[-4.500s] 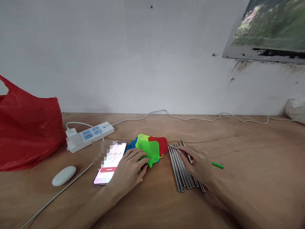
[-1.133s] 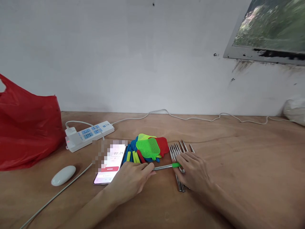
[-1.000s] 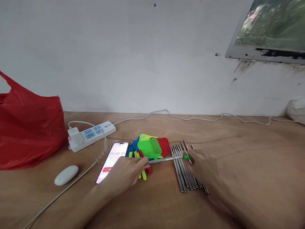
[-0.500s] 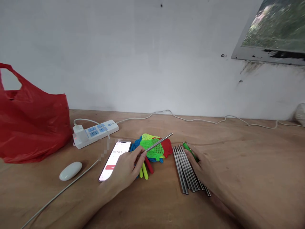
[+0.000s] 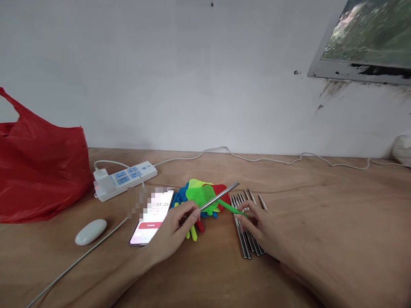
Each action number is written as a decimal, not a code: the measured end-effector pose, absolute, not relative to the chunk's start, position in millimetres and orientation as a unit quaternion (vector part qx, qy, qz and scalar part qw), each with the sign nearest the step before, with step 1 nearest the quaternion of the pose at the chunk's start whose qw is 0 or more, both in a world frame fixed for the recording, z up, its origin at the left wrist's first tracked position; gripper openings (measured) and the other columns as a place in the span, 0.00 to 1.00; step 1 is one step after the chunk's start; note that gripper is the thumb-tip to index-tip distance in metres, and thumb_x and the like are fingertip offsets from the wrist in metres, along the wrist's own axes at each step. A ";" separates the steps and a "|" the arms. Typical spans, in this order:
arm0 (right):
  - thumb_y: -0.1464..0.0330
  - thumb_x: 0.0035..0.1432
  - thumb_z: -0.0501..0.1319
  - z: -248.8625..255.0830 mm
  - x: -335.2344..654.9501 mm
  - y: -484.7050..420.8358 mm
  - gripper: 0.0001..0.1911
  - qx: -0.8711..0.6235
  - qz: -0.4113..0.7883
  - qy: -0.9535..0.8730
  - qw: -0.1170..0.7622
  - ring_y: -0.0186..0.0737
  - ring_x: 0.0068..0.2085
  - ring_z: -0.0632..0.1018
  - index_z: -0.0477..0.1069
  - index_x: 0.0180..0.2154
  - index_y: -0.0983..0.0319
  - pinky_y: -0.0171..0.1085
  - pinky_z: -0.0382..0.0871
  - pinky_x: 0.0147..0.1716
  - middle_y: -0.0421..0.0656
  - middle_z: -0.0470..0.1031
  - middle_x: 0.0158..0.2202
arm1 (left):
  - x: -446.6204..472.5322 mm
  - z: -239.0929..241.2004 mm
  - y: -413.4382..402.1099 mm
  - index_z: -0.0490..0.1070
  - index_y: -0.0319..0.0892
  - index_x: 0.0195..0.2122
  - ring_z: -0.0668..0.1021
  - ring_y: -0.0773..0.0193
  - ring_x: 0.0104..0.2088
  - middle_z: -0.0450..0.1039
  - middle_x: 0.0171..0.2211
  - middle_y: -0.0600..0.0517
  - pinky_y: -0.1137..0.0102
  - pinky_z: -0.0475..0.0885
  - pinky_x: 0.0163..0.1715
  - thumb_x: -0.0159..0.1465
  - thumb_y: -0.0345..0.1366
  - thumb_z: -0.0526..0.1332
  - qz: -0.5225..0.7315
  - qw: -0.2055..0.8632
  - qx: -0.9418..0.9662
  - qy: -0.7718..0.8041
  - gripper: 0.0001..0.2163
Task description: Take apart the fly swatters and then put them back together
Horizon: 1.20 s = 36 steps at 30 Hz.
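My left hand (image 5: 176, 233) grips a thin metal tube (image 5: 221, 196), which slants up to the right above colourful mesh fly swatter heads (image 5: 204, 196). Between the fingertips of my right hand (image 5: 261, 224) is a green plastic handle (image 5: 231, 207), its far end pointing left towards the tube and the heads. I cannot tell whether handle and tube touch. Several more metal tubes (image 5: 241, 239) lie side by side on the table, partly covered by my right hand. Yellow handles (image 5: 193, 231) and a red handle (image 5: 201, 226) lie beside my left hand.
A lit phone (image 5: 154, 224) with a timer lies left of the swatter heads. Further left are a white power strip (image 5: 128, 177), a white mouse-like object (image 5: 91, 232), a cable (image 5: 80, 259) and a red plastic bag (image 5: 45, 171). A wall stands behind the table.
My right hand has lifted the green handle from beside the metal tubes and moved it left, towards the tube in my left hand. Some loose tubes have shifted. The view has turned slightly.
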State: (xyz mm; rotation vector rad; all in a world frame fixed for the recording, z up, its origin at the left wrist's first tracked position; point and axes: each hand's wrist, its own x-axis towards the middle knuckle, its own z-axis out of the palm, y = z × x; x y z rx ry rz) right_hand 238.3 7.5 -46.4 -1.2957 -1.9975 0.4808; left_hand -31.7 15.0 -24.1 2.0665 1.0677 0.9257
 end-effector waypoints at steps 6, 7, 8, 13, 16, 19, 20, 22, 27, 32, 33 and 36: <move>0.56 0.67 0.56 -56.1 237.1 8.7 0.16 -0.493 0.116 -0.788 0.349 0.34 0.21 0.67 0.75 0.34 0.58 0.33 0.58 0.22 0.35 0.65 0.20 | -31.3 -23.0 14.9 0.67 0.42 0.29 0.67 0.66 0.25 0.64 0.24 0.56 0.73 0.61 0.24 0.74 0.46 0.48 0.344 0.323 0.772 0.426 0.20; 0.56 0.67 0.57 -56.9 236.3 8.7 0.16 -0.486 0.113 -0.792 0.352 0.35 0.22 0.68 0.76 0.34 0.58 0.34 0.60 0.22 0.36 0.66 0.21 | -31.3 -22.7 14.7 0.67 0.42 0.29 0.67 0.66 0.25 0.65 0.25 0.55 0.73 0.61 0.24 0.74 0.46 0.48 0.342 0.322 0.774 0.426 0.20; 0.57 0.66 0.58 -57.5 235.2 8.7 0.15 -0.478 0.114 -0.795 0.355 0.35 0.22 0.69 0.77 0.35 0.58 0.34 0.61 0.23 0.37 0.67 0.21 | -31.2 -22.4 14.6 0.68 0.42 0.29 0.68 0.66 0.25 0.66 0.25 0.55 0.73 0.62 0.24 0.74 0.46 0.48 0.339 0.321 0.776 0.424 0.20; 0.65 0.63 0.60 -60.3 231.9 8.7 0.08 -0.446 0.131 -0.809 0.359 0.35 0.22 0.70 0.78 0.40 0.57 0.34 0.64 0.23 0.38 0.73 0.25 | -28.8 -22.6 13.8 0.69 0.42 0.29 0.68 0.66 0.24 0.67 0.23 0.55 0.72 0.62 0.24 0.73 0.45 0.49 0.326 0.302 0.785 0.431 0.19; 0.66 0.62 0.60 -62.4 234.8 9.8 0.06 -0.475 0.138 -0.778 0.386 0.33 0.21 0.68 0.74 0.40 0.58 0.33 0.63 0.22 0.35 0.70 0.23 | -27.8 -24.7 13.4 0.70 0.42 0.30 0.67 0.66 0.22 0.65 0.21 0.57 0.73 0.59 0.22 0.73 0.45 0.51 0.310 0.293 0.787 0.447 0.18; 0.65 0.63 0.60 -62.3 240.1 10.0 0.07 -0.509 0.112 -0.728 0.445 0.33 0.20 0.67 0.68 0.43 0.58 0.32 0.61 0.21 0.32 0.65 0.21 | -27.5 -27.6 12.9 0.71 0.43 0.30 0.64 0.67 0.20 0.60 0.18 0.59 0.73 0.55 0.21 0.71 0.45 0.54 0.298 0.278 0.790 0.458 0.15; 0.66 0.63 0.59 -61.4 241.5 9.6 0.09 -0.506 0.097 -0.727 0.453 0.32 0.19 0.67 0.67 0.46 0.58 0.32 0.61 0.21 0.31 0.65 0.21 | -27.1 -28.5 12.5 0.71 0.43 0.30 0.63 0.67 0.20 0.59 0.18 0.60 0.73 0.55 0.21 0.70 0.44 0.55 0.293 0.275 0.793 0.458 0.14; 0.66 0.65 0.58 -58.5 242.8 8.2 0.15 -0.482 0.062 -0.755 0.440 0.32 0.19 0.67 0.66 0.53 0.58 0.32 0.62 0.22 0.31 0.67 0.21 | -25.7 -30.0 11.5 0.70 0.43 0.30 0.63 0.68 0.20 0.59 0.18 0.60 0.73 0.55 0.22 0.69 0.43 0.56 0.281 0.273 0.799 0.457 0.13; 0.65 0.69 0.57 -54.6 240.0 6.0 0.10 -0.412 -0.009 -0.833 0.370 0.34 0.25 0.78 0.73 0.49 0.55 0.32 0.67 0.27 0.37 0.81 0.30 | -20.5 -30.4 5.8 0.69 0.43 0.31 0.64 0.68 0.22 0.59 0.20 0.59 0.73 0.55 0.22 0.69 0.42 0.56 0.262 0.264 0.819 0.437 0.12; 0.65 0.68 0.57 -58.4 241.8 9.2 0.07 -0.455 -0.039 -0.818 0.349 0.36 0.27 0.80 0.73 0.43 0.58 0.33 0.66 0.27 0.38 0.81 0.29 | -23.1 -24.5 -1.4 0.73 0.45 0.46 0.73 0.63 0.30 0.70 0.30 0.54 0.72 0.64 0.26 0.70 0.42 0.57 0.281 0.277 0.837 0.379 0.10; 0.66 0.68 0.57 -58.8 243.1 10.2 0.06 -0.473 -0.052 -0.809 0.346 0.36 0.24 0.79 0.72 0.42 0.58 0.33 0.64 0.25 0.37 0.80 0.28 | -24.6 -23.2 -1.8 0.72 0.45 0.49 0.75 0.62 0.33 0.73 0.34 0.52 0.70 0.67 0.30 0.71 0.41 0.55 0.297 0.285 0.838 0.358 0.11; 0.66 0.67 0.54 -58.7 247.4 13.2 0.08 -0.517 -0.081 -0.777 0.351 0.35 0.20 0.75 0.71 0.42 0.59 0.34 0.61 0.24 0.37 0.79 0.26 | -28.1 -21.8 0.7 0.71 0.45 0.49 0.76 0.60 0.39 0.75 0.37 0.50 0.66 0.70 0.41 0.75 0.36 0.46 0.351 0.278 0.833 0.325 0.15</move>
